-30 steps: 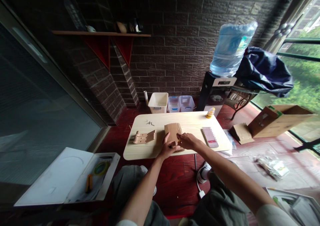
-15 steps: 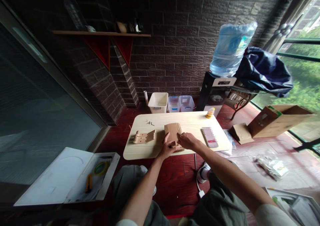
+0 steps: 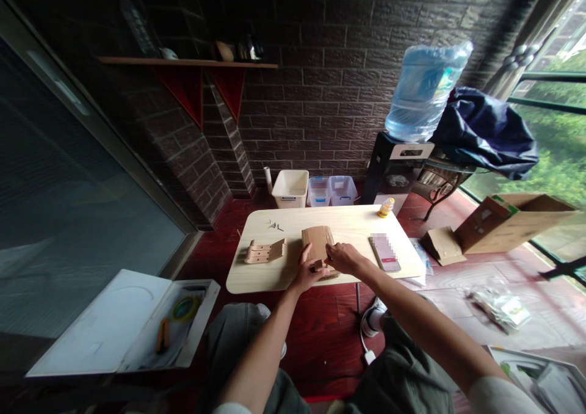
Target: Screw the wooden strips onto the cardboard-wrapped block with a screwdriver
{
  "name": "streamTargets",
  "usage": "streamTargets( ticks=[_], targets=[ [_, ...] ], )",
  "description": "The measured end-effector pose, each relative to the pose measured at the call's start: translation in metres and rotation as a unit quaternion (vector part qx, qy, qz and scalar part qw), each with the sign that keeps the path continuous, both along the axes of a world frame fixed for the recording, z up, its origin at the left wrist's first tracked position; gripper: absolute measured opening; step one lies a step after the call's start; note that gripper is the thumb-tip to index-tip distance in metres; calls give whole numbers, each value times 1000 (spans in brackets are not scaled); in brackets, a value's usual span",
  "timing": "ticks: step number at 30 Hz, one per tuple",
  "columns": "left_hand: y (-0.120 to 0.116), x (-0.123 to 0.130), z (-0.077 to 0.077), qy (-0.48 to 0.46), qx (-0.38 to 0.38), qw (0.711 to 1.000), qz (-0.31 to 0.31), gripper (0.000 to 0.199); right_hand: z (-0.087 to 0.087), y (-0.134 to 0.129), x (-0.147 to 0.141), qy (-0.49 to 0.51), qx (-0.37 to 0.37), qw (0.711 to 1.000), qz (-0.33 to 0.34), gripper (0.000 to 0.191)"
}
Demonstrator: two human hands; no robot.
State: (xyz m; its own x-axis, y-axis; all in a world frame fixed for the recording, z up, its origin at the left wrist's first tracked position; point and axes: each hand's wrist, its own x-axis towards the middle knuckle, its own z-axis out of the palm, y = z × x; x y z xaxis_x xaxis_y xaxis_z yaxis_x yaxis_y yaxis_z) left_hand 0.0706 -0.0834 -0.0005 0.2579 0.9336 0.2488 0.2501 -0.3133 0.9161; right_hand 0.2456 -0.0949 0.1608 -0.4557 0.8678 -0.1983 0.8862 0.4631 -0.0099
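Slatted wooden panel point(image 3: 315, 244) lying on the tabletop, near its front edge, between the person's two hands. Left hand point(image 3: 304, 272) narrow, fingers pressed against the panel's lower left side. Right hand point(image 3: 343, 258) narrow, fingertips curled over the panel's lower right side, beside a small wooden block point(image 3: 318, 267) at the panel's near end; the exact grip is partly hidden. To the left on the light wood table point(image 3: 348, 225) lies a second slatted wooden part point(image 3: 264, 251), with small metal screws point(image 3: 274, 226) beyond it. To the right lie a flat pixelated device point(image 3: 384, 251) and, near the far edge, a small yellow bottle point(image 3: 386, 207). Behind the table stand a white basket point(image 3: 290, 188) and two clear plastic bins point(image 3: 330, 190). Farther right, a large water jug point(image 3: 423, 90) stands above an open cardboard box point(image 3: 513, 221).
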Motion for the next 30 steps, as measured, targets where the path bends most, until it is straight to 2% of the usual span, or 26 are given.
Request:
streamTargets(
  ticks=[5, 10, 20, 30],
  targets=[
    [0, -1, -1, 6, 12, 1000, 5, 17, 0, -4, 1, 7, -3, 1000, -5, 37],
    [0, 0, -2, 10, 4, 1000, 11, 25, 1, -5, 2, 10, -5, 1000, 13, 31],
    [-2, 1, 5, -18, 4, 1000, 6, 20, -5, -6, -2, 9, -11, 1000, -16, 34],
    [-2, 2, -3, -15, -16, 1000, 13, 27, 4, -8, 6, 21, 7, 1000, 12, 30]
  ],
)
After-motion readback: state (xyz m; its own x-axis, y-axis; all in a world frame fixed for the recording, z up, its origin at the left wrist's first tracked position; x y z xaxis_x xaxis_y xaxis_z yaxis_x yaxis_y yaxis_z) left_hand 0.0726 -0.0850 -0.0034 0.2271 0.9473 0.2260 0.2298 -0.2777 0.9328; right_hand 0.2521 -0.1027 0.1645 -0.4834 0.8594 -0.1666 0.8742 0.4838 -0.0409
